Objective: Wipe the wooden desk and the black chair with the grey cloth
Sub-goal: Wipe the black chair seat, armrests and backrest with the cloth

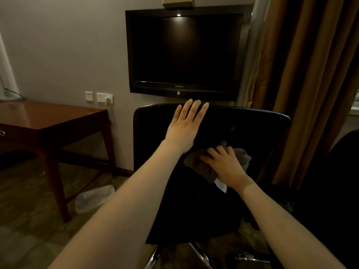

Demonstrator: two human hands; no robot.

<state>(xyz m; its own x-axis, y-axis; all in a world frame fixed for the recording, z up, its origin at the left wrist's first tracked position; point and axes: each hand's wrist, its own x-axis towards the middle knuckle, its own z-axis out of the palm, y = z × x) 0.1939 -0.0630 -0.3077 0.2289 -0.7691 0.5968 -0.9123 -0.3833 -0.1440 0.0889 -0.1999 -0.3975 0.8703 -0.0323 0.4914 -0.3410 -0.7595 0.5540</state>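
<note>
The black chair (258,129) stands in front of me, its backrest facing me below a wall television. My left hand (184,127) lies flat on the upper backrest, fingers straight and reaching the top edge. Lower down, my right hand (223,164) presses the crumpled grey cloth (198,166) against the backrest, fingers bent over it. A white tag of the cloth shows below my right wrist. The wooden desk (48,117) stands to the left, its glossy top bare near the corner.
A black television (184,53) hangs on the wall above the chair. Brown curtains (310,74) hang at the right. A clear plastic tray (95,199) lies on the floor by the desk leg. Wall sockets (99,98) sit behind the desk. The chair's chrome base (196,253) is at the bottom.
</note>
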